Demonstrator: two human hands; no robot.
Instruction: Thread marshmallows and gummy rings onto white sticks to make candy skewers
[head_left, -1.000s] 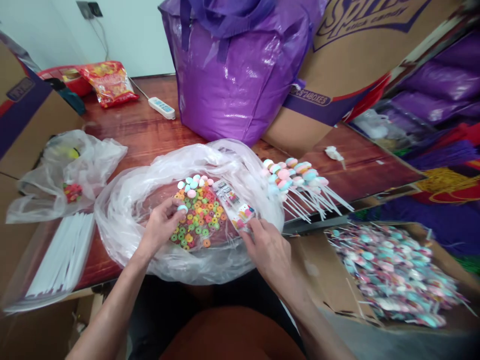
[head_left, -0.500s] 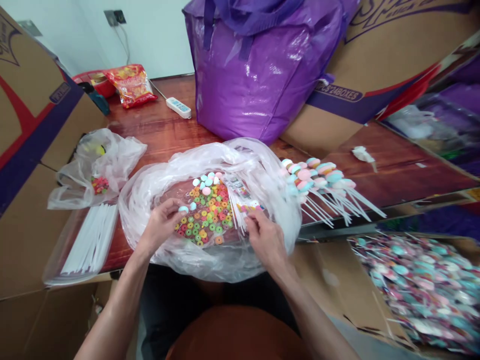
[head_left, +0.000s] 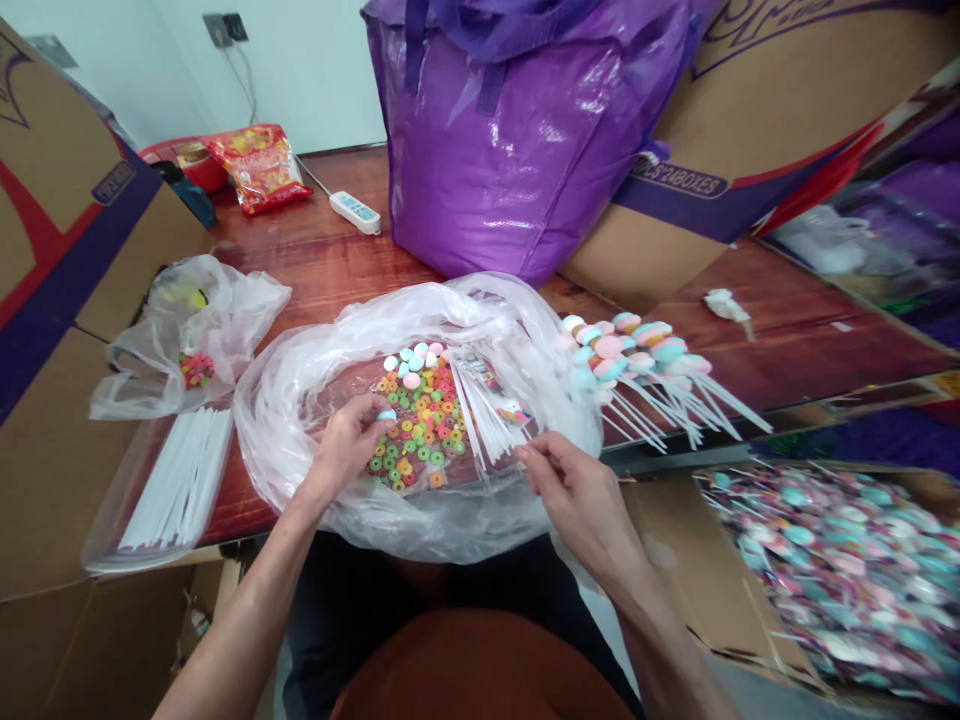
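Note:
A wide clear plastic bag (head_left: 300, 380) lies open on the wooden table, holding several coloured ring candies (head_left: 416, 420) and pastel round candies (head_left: 411, 362). My left hand (head_left: 346, 440) rests inside the bag with fingers curled on a pale blue candy (head_left: 386, 414). Beside the candies is a fan of thin white sticks with printed wrappers (head_left: 487, 405). My right hand (head_left: 577, 485) is at the bag's near right edge, fingers pinched on the end of one thin stick.
Finished candy sticks (head_left: 637, 365) lie in a pile right of the bag. A box of wrapped candy sticks (head_left: 817, 570) sits lower right. A bag of white sticks (head_left: 180, 480) and a small plastic bag (head_left: 187, 330) lie left. A purple bag (head_left: 525, 140) and cardboard boxes stand behind.
My right hand has pulled back toward me and to the right from the stick bundle, pinching a stick. My left hand has closed on a pale blue candy.

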